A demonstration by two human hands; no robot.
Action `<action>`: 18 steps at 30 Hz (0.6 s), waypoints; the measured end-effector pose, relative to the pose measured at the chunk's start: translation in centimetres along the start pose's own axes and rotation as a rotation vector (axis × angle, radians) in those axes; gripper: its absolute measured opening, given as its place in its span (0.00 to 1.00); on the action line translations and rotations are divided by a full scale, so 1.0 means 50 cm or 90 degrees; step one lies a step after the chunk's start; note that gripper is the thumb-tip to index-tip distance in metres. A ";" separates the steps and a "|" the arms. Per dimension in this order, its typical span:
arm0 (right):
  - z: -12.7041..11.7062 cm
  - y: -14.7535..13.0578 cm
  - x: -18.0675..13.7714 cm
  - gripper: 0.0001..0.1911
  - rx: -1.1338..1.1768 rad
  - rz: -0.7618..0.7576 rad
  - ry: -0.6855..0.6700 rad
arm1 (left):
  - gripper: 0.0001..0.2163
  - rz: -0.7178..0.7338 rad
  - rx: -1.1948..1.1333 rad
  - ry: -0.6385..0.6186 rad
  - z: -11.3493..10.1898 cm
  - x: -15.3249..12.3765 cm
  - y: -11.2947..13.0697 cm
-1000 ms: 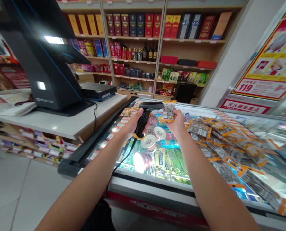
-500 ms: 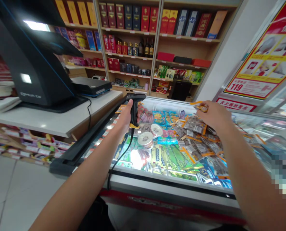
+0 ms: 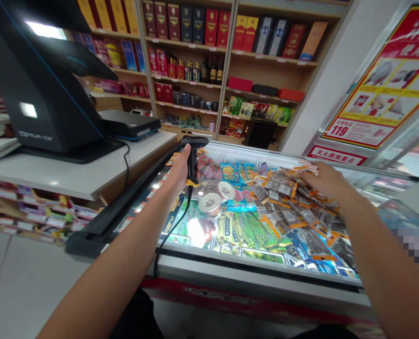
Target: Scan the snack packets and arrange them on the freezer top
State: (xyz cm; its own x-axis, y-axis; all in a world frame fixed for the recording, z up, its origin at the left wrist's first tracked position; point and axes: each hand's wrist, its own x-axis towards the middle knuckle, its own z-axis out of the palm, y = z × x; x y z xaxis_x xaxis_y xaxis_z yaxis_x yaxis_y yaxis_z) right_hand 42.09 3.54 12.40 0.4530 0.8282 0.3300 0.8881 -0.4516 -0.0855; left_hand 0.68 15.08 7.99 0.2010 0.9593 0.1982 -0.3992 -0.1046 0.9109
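My left hand is wrapped around the grip of a black barcode scanner with a yellow edge low on its handle. The scanner's cord runs down over the near rim of the glass-topped freezer case. On the right, my right hand is at the far edge of a heap of small brown snack packets with orange edges. Its fingers are bent around a blurred orange-and-white packet, partly hidden by the hand. Left of the heap lie round white-lidded tubs and green snack bags.
A black checkout machine and a flat scale stand on the white counter at left. Shelves of boxes and bottles line the back wall. A red-and-yellow poster hangs at right.
My right hand has moved slightly right and down with the packet, from above the heap to its far edge. My left hand keeps the scanner; the whole view has shifted a little.
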 end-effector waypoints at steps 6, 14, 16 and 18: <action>0.025 -0.197 -0.026 0.22 0.103 -0.252 0.276 | 0.25 0.081 0.011 0.134 -0.030 0.017 0.021; 0.234 -0.611 -0.001 0.26 0.211 -0.435 -0.082 | 0.23 0.105 -0.107 0.322 -0.074 0.034 0.036; 0.279 -0.682 0.040 0.28 0.196 -0.429 -0.088 | 0.23 0.113 -0.114 0.327 -0.074 0.035 0.034; 0.314 -0.736 0.082 0.31 0.179 -0.416 -0.082 | 0.24 0.114 -0.116 0.323 -0.071 0.036 0.031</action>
State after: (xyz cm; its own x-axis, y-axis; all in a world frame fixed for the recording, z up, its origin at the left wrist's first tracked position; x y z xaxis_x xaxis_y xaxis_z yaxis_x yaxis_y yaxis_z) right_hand 12.51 28.77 2.16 -0.1875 0.9402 0.2843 0.9592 0.2376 -0.1533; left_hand -2.76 17.59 8.46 -0.3214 0.9411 0.1046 -0.5440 -0.2740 0.7931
